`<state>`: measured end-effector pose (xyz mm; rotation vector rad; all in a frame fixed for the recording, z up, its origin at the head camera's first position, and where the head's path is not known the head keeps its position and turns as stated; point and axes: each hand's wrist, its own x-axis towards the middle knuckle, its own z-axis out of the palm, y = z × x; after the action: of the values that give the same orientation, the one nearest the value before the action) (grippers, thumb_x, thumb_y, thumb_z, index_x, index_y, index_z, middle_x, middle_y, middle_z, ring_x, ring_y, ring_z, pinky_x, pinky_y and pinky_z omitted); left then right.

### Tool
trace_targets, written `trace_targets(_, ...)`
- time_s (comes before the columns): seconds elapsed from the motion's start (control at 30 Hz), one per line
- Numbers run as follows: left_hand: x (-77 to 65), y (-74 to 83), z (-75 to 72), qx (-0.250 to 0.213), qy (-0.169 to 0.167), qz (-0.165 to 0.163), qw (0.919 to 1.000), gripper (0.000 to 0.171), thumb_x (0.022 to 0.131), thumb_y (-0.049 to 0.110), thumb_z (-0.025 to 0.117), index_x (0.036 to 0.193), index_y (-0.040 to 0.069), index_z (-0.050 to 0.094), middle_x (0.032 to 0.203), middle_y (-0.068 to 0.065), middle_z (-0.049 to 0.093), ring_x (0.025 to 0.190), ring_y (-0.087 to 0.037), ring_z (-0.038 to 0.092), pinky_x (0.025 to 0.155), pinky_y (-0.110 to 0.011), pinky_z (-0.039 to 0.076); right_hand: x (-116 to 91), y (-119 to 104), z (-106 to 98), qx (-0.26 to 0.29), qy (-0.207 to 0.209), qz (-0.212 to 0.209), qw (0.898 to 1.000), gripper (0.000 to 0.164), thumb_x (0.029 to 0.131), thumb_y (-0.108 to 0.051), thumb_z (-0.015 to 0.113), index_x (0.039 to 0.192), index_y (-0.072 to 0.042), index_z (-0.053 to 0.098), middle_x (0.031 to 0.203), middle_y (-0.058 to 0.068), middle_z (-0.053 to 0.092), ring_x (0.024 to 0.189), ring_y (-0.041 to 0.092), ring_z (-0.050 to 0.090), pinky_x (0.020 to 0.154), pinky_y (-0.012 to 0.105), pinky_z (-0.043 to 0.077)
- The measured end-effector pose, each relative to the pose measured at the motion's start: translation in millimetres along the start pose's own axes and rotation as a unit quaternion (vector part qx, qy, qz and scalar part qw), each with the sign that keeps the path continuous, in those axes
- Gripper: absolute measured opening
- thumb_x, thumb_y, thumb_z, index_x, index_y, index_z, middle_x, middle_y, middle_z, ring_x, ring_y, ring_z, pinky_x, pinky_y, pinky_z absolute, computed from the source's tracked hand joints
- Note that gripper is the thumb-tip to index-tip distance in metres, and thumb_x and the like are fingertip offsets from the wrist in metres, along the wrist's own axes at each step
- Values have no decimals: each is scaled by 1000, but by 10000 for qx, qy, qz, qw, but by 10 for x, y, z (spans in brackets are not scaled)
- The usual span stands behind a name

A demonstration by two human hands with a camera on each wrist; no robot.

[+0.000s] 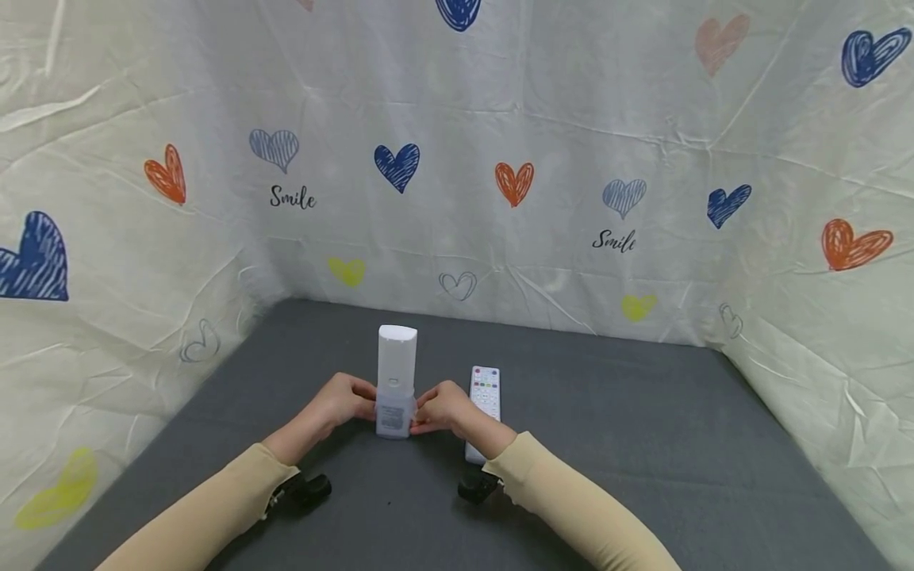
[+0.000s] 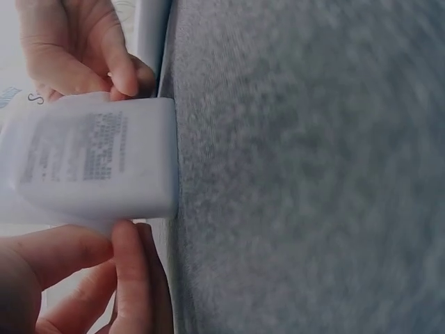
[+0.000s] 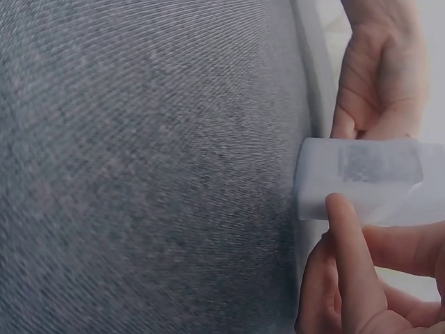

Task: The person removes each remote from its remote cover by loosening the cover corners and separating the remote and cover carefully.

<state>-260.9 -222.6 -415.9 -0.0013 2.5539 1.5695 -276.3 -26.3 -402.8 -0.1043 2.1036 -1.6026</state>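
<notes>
A white remote control point(image 1: 397, 357) stands upright on the dark grey table, its back with a printed label towards me. Around its lower part lies a translucent sleeve point(image 1: 393, 417), through which the label shows blurred. My left hand point(image 1: 345, 402) pinches the sleeve's left edge low down between thumb and fingers. On the opposite side my right hand point(image 1: 441, 408) pinches the right edge. Both wrist views show the fingertips close to the tabletop, with the sleeved end of the remote point(image 2: 149, 160) between the two hands. The buttons' side is hidden.
A second white remote point(image 1: 485, 388) with coloured buttons lies face up just right of my right hand, partly covered by that wrist. The grey table point(image 1: 628, 460) spreads to both sides. White cloth walls point(image 1: 457, 238) with printed hearts enclose its back and sides.
</notes>
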Motion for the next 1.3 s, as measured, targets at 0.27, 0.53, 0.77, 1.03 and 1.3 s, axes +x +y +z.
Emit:
trace_targets(0.27,-6,-15,10,157,-60,119,9998,21,78,-6,66,99,-10,68,95,-18,69,76,-19,67,69,-36,57,36,55,11,-102,40,61,9999,25,81,14,61,105,13,62,84,19,62,68,22,67,67,33,59)
trace_targets(0.53,12,-40,12,57,-48,113,9999,23,79,-5,66,101,-11,67,97,-21,69,76,-20,68,70,-37,58,31,66,9,8,77,31,10000,25,81,13,61,106,14,62,84,19,62,71,22,67,69,33,59)
trace_targets(0.77,32,-57,1,-36,-96,17,9999,25,79,-4,67,103,-11,66,99,-20,68,77,-19,68,70,-37,58,-13,55,-7,-384,231,-267,9986,21,84,4,63,104,9,66,86,16,66,76,24,70,68,31,59)
trace_targets(1.03,30,-34,-11,-67,-108,-34,9999,26,80,-3,68,104,-11,66,101,-21,68,78,-20,67,71,-37,58,-112,-128,-103,-1146,400,-931,9882,20,87,-9,65,105,0,69,99,12,69,88,23,69,74,30,58)
trace_targets(1.3,23,-37,-5,-249,-158,-179,9994,27,82,-4,66,107,-14,64,105,-24,66,80,-20,68,73,-37,58,-202,-314,-217,-342,51,-1402,9895,29,89,-8,63,117,-1,64,115,13,65,103,23,65,89,39,54)
